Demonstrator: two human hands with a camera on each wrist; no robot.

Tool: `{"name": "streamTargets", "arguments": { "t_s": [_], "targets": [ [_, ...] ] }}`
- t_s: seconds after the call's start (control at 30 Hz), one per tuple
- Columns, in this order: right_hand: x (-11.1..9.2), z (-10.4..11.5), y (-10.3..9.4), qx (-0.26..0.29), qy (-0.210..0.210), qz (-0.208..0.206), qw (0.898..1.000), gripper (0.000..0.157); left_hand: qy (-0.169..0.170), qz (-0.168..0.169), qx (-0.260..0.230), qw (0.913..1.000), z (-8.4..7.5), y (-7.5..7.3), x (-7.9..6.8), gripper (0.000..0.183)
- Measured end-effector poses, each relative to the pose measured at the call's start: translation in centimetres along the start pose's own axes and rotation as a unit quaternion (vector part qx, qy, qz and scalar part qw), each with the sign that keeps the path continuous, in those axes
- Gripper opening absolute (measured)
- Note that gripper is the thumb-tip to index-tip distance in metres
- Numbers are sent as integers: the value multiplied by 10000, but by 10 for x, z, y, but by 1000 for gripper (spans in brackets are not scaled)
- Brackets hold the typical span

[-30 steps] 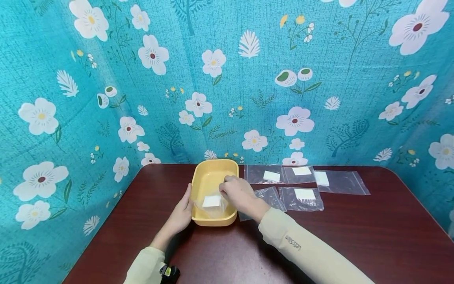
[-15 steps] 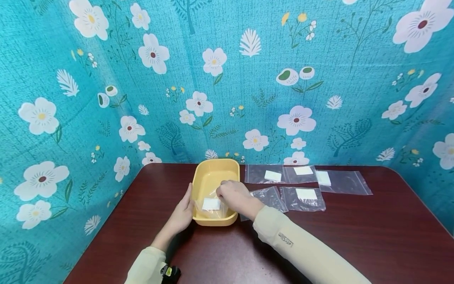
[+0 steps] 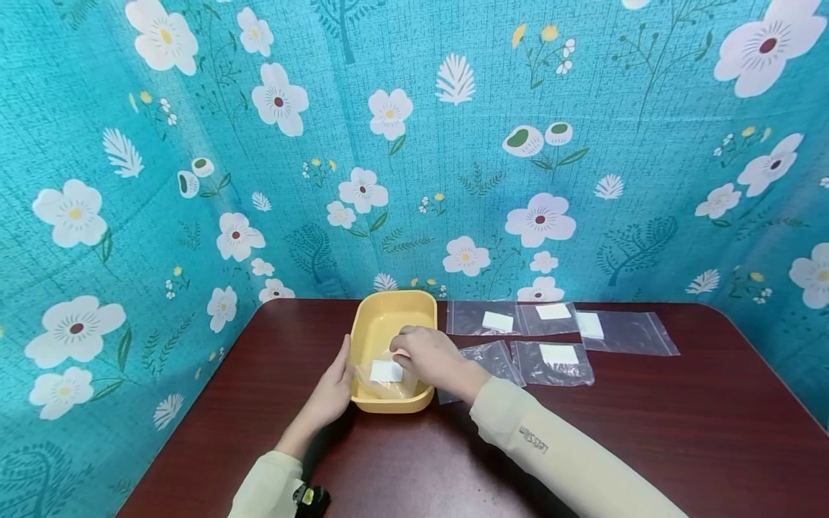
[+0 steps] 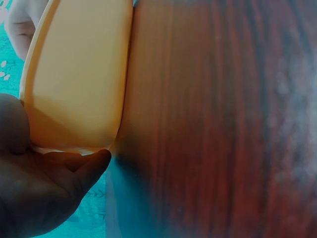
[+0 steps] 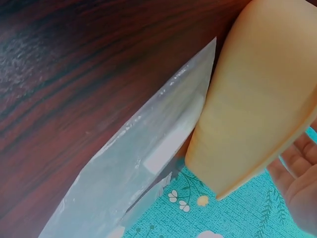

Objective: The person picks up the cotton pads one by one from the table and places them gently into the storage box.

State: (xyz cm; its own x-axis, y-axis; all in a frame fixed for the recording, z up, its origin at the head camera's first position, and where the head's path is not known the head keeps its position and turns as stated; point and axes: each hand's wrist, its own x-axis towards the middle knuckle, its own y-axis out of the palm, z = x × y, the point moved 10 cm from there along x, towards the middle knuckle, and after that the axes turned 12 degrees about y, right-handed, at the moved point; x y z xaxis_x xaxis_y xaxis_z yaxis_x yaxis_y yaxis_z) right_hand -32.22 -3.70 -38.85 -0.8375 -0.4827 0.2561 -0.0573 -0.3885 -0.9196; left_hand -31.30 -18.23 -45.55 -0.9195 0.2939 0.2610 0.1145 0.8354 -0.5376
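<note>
A yellow plastic basket point(image 3: 391, 406) stands on the table. My left hand point(image 3: 332, 392) grips its left side, and in the left wrist view that hand point(image 4: 47, 186) lies against the basket's end point(image 4: 79, 74). Inside the basket is a clear plastic zip bag point(image 3: 382, 391) with a white label point(image 3: 386, 371). My right hand point(image 3: 430, 357) reaches over the right rim with curled fingers and pinches the bag's upper edge. In the right wrist view, the right hand point(image 5: 302, 188) shows at the basket's rim, the bag itself hidden behind the basket wall point(image 5: 262, 89).
Several clear zip bags with white labels lie right of the basket, among them one bag point(image 3: 488, 356) partly under the right forearm and another bag point(image 3: 631, 332) farthest right. The dark wooden table point(image 3: 648, 417) ends at a flowered turquoise cloth point(image 3: 414, 180).
The right hand has moved slightly left and down into the basket, and its fingers have shifted on the bag's edge. The left hand and basket stay in place.
</note>
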Motion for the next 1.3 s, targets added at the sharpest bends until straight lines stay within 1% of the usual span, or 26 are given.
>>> {"name": "streamTargets", "arguments": {
  "t_s": [0.17,0.4,0.5,0.63,0.73,0.83,0.9,1.07,1.3],
  "targets": [
    [-6,0,-8,386,-106,-32,9992,15,15,32,-39,10000,-1,1,0,59],
    [-20,-2,-31,734,-565,-358,9951,14,-18,-8,-25,10000,1,0,1,60],
    [-31,-8,-40,773,-687,-527,9932,15,-37,18,-28,10000,1,1,2,60],
    [-45,-20,-49,763,-731,-740,9916,18,-11,29,-67,10000,-1,2,2,59],
    [-57,-30,-54,866,-728,-831,9901,18,-3,36,-95,9999,-2,2,2,59],
    [-69,-42,-55,925,-648,-813,9903,19,-20,29,-96,9999,-3,1,2,59],
    [-76,-50,-54,929,-564,-732,9914,19,-46,20,-77,10000,-2,1,2,60],
    [-96,-78,-50,747,-289,-569,9952,19,-69,13,-93,9999,1,1,2,60],
    [-128,-129,-51,617,361,-460,9964,20,-124,41,-159,9998,1,2,1,60]
  ]
}}
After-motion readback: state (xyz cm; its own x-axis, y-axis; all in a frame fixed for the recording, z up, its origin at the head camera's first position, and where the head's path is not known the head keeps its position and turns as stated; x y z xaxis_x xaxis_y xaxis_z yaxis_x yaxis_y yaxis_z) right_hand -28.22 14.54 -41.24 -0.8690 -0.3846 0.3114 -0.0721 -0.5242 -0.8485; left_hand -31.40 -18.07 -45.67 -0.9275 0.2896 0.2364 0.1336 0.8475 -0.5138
